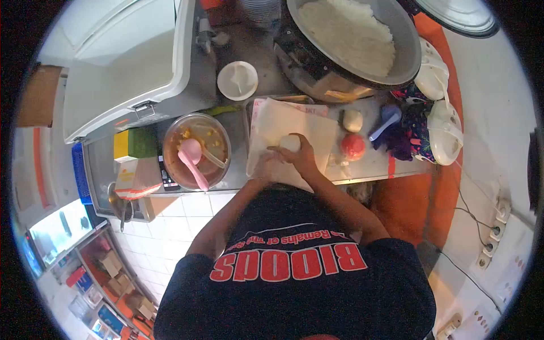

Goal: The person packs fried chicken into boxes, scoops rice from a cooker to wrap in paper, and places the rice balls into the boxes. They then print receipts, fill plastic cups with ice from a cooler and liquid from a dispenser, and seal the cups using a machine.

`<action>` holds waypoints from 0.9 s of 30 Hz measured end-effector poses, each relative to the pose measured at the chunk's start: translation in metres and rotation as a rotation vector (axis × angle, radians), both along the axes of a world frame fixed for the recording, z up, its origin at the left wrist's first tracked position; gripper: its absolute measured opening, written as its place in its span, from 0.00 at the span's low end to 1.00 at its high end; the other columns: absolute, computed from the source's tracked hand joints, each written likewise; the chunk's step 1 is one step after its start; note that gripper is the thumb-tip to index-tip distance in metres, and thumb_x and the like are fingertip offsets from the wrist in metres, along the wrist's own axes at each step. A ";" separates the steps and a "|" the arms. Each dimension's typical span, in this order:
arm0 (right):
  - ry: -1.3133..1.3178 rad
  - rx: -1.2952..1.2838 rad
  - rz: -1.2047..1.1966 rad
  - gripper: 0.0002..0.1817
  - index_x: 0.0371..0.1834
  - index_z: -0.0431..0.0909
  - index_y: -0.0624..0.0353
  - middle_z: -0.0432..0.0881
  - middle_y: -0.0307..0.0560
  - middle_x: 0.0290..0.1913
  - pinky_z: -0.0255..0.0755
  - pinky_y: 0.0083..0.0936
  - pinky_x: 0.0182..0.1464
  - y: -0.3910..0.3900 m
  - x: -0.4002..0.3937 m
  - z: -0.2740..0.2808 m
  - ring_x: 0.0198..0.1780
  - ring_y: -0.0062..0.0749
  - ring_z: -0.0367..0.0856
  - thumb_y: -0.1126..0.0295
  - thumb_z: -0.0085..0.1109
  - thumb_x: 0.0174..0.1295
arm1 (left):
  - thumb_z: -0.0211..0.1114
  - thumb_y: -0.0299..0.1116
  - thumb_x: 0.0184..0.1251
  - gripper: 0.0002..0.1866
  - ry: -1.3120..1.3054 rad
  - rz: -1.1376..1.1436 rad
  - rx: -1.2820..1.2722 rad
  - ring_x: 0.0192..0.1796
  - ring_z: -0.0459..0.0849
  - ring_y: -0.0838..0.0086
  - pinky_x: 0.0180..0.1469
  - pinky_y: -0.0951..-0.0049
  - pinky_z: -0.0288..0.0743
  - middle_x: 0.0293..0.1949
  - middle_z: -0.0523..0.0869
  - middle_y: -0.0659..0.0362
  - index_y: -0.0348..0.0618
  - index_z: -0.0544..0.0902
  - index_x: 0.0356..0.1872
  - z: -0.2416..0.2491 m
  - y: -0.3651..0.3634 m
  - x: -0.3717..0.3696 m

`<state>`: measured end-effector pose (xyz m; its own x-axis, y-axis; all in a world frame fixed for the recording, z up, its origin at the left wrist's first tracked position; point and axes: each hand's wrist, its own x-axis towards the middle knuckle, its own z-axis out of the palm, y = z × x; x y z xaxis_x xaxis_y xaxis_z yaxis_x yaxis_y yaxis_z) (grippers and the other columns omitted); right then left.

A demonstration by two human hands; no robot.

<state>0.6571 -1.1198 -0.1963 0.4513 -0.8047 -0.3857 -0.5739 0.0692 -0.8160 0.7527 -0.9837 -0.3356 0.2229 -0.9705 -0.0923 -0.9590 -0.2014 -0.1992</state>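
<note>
A small white rounded thing (290,142), perhaps a cup, is in the grip of my right hand (300,156), thumb and fingers curled round its side. It is held over a sheet of pale wrapping paper (317,139), and its exact kind cannot be made out. My left hand (266,165) is smeared by motion over the paper's lower left part, close beside the right hand. Under the sheet lies more paper with red print (258,107). To the right are a pale round bundle (352,120) and a red one (353,147).
A large pot of rice (354,39) stands at the back right. On the left are a clear tub (170,133) with a pink spoon (192,158), and a white cooler box (181,68). A small white bowl (238,81) sits behind the paper. The metal counter's front edge (374,176) runs before me.
</note>
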 end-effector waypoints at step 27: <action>-0.255 -0.512 0.217 0.28 0.63 0.81 0.57 0.80 0.60 0.67 0.62 0.47 0.76 -0.164 -0.006 0.290 0.72 0.50 0.74 0.53 0.70 0.64 | 0.58 0.41 0.77 0.19 3.071 0.696 -0.581 0.55 0.86 0.57 0.49 0.52 0.88 0.57 0.85 0.52 0.45 0.79 0.61 0.197 -0.068 0.047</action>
